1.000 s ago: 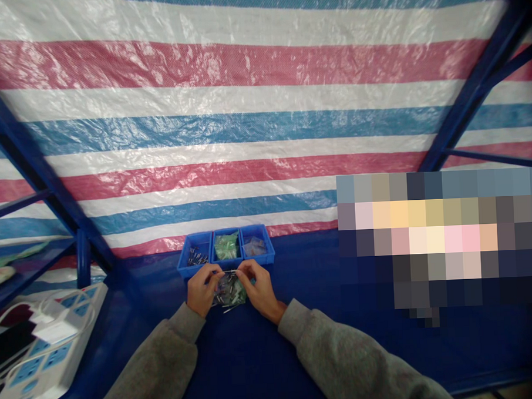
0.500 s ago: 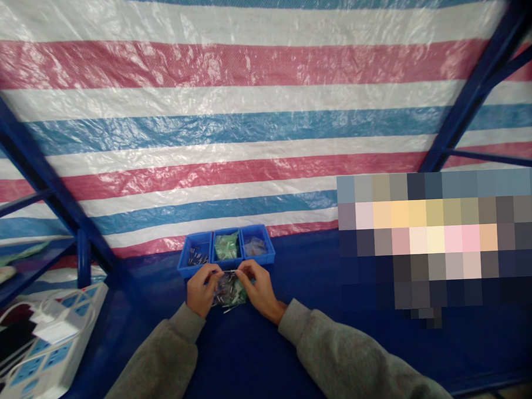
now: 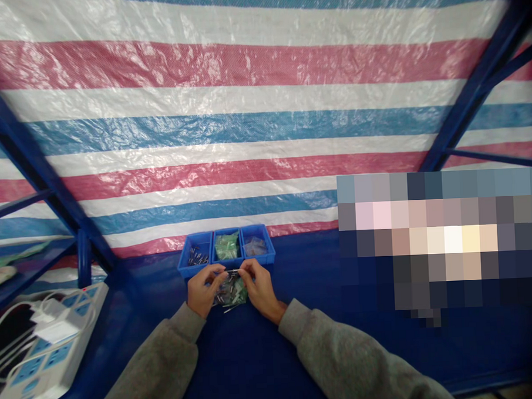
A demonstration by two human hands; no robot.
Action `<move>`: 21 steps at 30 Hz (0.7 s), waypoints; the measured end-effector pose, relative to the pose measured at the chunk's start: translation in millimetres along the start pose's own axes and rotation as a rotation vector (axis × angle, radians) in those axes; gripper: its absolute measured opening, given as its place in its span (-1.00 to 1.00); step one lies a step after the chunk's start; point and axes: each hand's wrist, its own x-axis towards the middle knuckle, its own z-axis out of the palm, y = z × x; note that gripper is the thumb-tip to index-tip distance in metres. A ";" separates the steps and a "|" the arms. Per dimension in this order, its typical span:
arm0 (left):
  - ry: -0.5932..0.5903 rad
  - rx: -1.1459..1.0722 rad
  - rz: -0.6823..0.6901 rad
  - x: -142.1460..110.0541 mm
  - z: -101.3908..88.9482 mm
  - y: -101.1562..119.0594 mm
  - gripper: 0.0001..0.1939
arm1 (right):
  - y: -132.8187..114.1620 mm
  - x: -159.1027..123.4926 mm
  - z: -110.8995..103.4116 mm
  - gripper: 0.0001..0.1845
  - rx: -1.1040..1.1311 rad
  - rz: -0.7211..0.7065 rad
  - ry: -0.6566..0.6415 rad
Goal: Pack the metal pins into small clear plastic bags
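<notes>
Over the dark-blue desk (image 3: 255,364): left hand (image 3: 203,289) and right hand (image 3: 260,287) pinching a slim dark-and-pale rod (image 3: 233,271).
Beyond: three blue plastic bins (image 3: 264,260) containing slender dark pieces (image 3: 198,256), green packets (image 3: 227,246), translucent packets (image 3: 254,246).

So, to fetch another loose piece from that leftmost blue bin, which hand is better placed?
Probably the left hand: it is just in front of the leftmost blue bin, while the right hand is nearer the rightmost bin. Both seem to pinch one thin piece, so the left must first let go.
</notes>
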 end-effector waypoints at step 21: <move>-0.026 -0.505 -0.222 1.0 3.3 9.5 -0.82 | -4.4 1.4 -0.8 -0.79 -0.009 -0.021 -0.032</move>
